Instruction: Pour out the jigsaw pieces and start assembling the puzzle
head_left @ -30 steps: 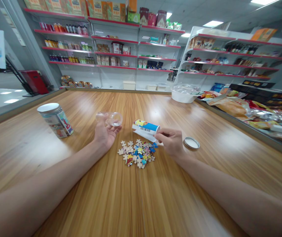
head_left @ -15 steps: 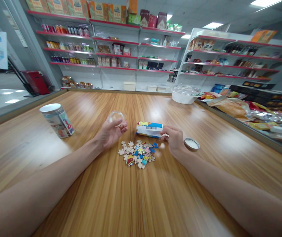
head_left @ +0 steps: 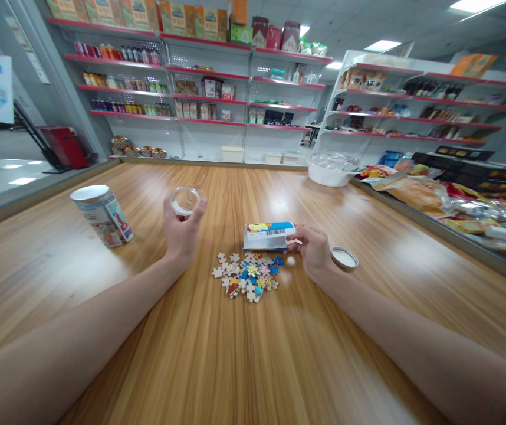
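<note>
Right now the left hand (head_left: pixel 181 231) holds a clear cup (head_left: pixel 184 200) up, fingers wrapped round it. The right hand (head_left: pixel 314 251) pinches a folded paper (head_left: pixel 269 235) lying on the bench (head_left: pixel 244 354) behind the puzzle pieces (head_left: pixel 247 274). I think unpacking is underway; the paper needs spreading flat.

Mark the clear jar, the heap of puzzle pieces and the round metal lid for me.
clear jar (head_left: pixel 184 201), head view, on its open rim.
heap of puzzle pieces (head_left: pixel 247 276), head view, on the middle of the pile.
round metal lid (head_left: pixel 344 258), head view, on its pale inner face.
</note>
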A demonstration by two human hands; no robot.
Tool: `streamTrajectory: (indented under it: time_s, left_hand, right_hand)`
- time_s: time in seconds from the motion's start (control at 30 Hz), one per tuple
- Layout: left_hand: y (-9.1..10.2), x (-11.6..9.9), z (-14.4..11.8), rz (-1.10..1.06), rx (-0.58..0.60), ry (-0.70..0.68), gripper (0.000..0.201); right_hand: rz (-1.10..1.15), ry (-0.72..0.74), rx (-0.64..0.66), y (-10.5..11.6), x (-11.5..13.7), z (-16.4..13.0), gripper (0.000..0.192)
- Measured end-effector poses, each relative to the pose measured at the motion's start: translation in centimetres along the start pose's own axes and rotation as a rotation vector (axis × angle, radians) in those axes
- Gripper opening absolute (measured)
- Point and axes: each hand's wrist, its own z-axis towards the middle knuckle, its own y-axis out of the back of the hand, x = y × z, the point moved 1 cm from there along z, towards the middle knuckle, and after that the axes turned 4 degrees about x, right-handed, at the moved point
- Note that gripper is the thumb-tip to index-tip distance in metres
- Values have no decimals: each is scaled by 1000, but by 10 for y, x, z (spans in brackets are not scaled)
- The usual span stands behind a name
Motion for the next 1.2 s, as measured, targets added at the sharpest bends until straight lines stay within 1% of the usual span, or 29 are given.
streamTrajectory:
  time_s: [0.03, 0.1, 0.17, 0.23, 0.33, 0.43, 0.53, 0.57, 0.63, 0.7, 0.77, 0.87, 0.9, 0.93, 1.0, 1.13, 1.2]
  left_hand:
    - [2, -2, 1, 124, -69, -94, 35]
    - [6, -5, 2, 362, -167, -220, 30]
    - [7, -6, 2, 489, -170, -258, 32]
    - [7, -6, 1, 491, -146, -309, 31]
    - [5, -8, 0, 359, -115, -384, 37]
    - [4, -13, -1, 240, -78, -417, 42]
    - [2, -17, -3, 252, -40, -435, 40]
    - [1, -18, -4, 272, -20, -440, 44]
    - [0, -17, -5, 295, 5, -441, 57]
    - [2, -14, -3, 313, -20, -438, 70]
    - [7, -10, 2, 366, -93, -438, 74]
    - [19, -4, 15, 545, -165, -433, 76]
    - [23, -2, 19, 605, -166, -461, 73]
    - [27, -1, 23, 641, -193, -495, 70]
    - [33, 2, 28, 672, -210, -519, 68]
    - [39, 5, 32, 765, -220, -513, 79]
    - [39, 4, 32, 829, -219, -575, 83]
  right_hand:
    - [4, 1, 2, 0, 0, 0, 9]
    - [13, 8, -2, 0, -1, 1, 9]
    - [25, 15, -10, 0, -1, 1, 9]
    - [35, 14, -15, 0, -2, 2, 9]
    - [53, 7, -16, 0, -2, 2, 8]
    - [78, 10, -20, 0, -3, 3, 10]
    - [102, 15, -24, -1, -4, 3, 12]
    - [110, 17, -25, -1, -4, 3, 12]
    - [125, 21, -27, -1, -4, 3, 12]
    - [139, 22, -32, -2, -3, 3, 14]
    - [150, 19, -36, -2, -3, 3, 15]
    - [159, 6, -35, -1, -3, 3, 13]
    - [161, 1, -33, -1, -3, 3, 12]
    - [163, -4, -30, -1, -3, 3, 11]
    - [166, -9, -25, -1, -4, 4, 11]
    - [178, -4, -29, -1, -5, 5, 10]
    - [191, 1, -26, -1, -6, 5, 10]
